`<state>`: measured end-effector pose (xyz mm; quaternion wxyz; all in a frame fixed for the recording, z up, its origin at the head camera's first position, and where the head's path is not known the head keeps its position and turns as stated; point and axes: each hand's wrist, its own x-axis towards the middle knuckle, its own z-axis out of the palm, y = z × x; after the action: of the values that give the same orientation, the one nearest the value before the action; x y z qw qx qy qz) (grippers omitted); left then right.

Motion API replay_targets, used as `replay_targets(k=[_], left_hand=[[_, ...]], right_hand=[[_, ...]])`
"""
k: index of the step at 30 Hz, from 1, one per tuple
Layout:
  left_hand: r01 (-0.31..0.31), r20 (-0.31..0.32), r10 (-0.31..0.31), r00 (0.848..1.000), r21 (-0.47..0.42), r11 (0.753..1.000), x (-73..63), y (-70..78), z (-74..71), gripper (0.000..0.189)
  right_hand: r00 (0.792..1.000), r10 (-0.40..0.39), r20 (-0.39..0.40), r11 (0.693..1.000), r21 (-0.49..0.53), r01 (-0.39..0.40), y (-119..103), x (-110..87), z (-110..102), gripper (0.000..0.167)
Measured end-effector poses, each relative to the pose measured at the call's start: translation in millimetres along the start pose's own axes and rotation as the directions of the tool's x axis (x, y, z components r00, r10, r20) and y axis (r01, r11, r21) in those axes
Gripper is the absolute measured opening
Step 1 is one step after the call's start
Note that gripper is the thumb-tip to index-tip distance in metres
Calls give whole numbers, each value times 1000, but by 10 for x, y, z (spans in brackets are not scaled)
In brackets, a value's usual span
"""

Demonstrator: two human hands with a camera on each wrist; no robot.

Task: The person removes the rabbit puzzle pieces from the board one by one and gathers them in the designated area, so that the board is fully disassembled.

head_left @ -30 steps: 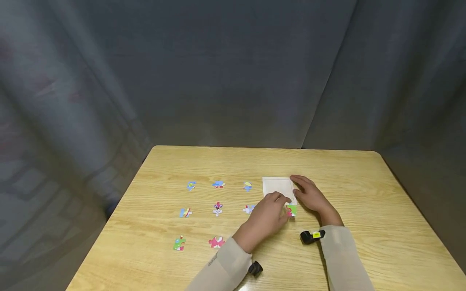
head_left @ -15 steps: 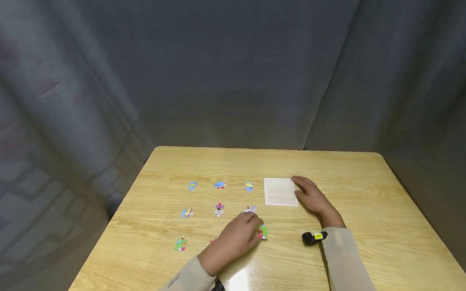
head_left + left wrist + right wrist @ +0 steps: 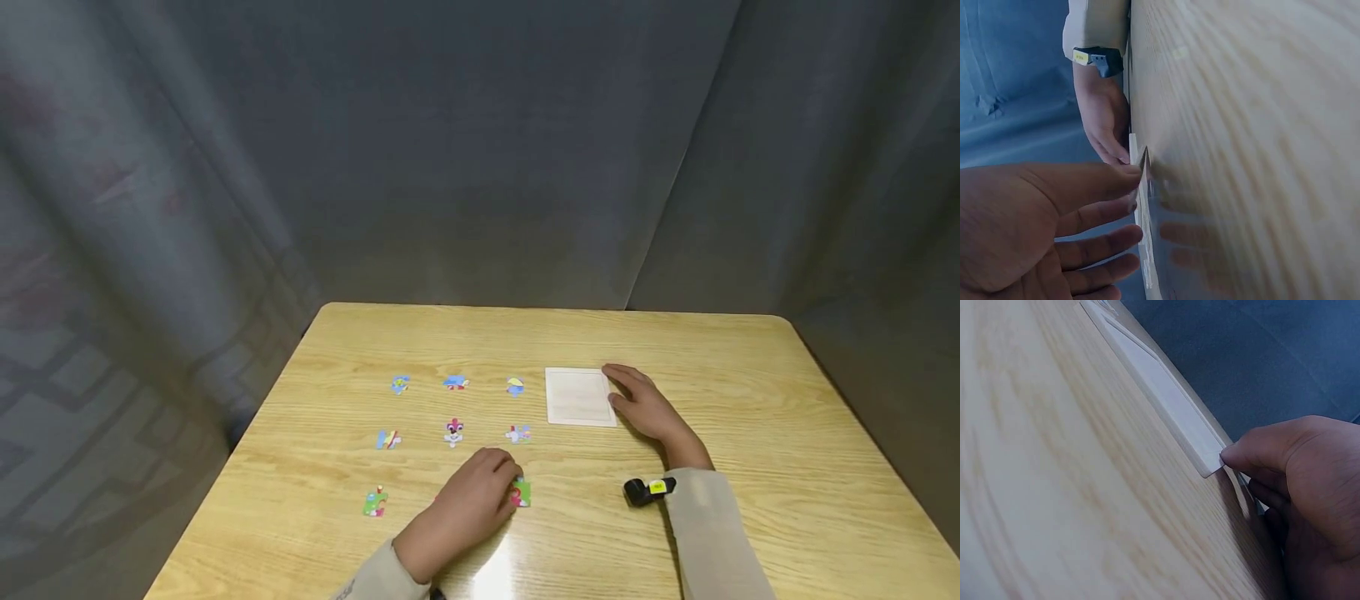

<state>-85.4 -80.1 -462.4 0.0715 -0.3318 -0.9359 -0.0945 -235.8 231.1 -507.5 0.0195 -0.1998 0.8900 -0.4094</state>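
Observation:
My left hand (image 3: 474, 500) pinches a green and red jigsaw piece (image 3: 522, 493) between thumb and index finger, low over the table at the front of the piece rows. In the left wrist view that jigsaw piece (image 3: 1145, 157) appears edge-on at the thumb tip, the other fingers loosely bent. My right hand (image 3: 651, 410) touches the right edge of a white puzzle tray (image 3: 579, 422), index finger by the far corner and thumb lower down. The right wrist view shows the thumb (image 3: 1241, 453) against the tray's corner (image 3: 1210, 467). Part of a red piece is hidden behind my left hand.
Loose puzzle pieces lie in rows left of the tray: a blue piece (image 3: 456, 382), a blue-yellow piece (image 3: 515, 385), a character-face piece (image 3: 453, 432), a white-blue piece (image 3: 518, 433) and a green piece (image 3: 375, 502). A grey curtain (image 3: 480, 150) hangs behind the wooden table (image 3: 720, 375).
My left hand has carried the green and red piece from the tray's near right corner leftward and toward me, to the front row. The right hand stays at the tray's edge.

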Motion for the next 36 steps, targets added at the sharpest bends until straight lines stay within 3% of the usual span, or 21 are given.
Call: replay_targets(k=[12,30,36], left_hand=[[-39,-13,39,999,52,998,-2,2,-29,22],[14,98,-21,995,72,997,33,34,-69,29],[18,103,-26,994,77,997,13,38,-61,31]], right_hand=[[1000,3,7,1000,21,-3,-4,17,7,50],[1000,18,4,1000,16,-18,-12,5,0,51],[1000,22,-3,1000,8,-22,-1,2,25,51]])
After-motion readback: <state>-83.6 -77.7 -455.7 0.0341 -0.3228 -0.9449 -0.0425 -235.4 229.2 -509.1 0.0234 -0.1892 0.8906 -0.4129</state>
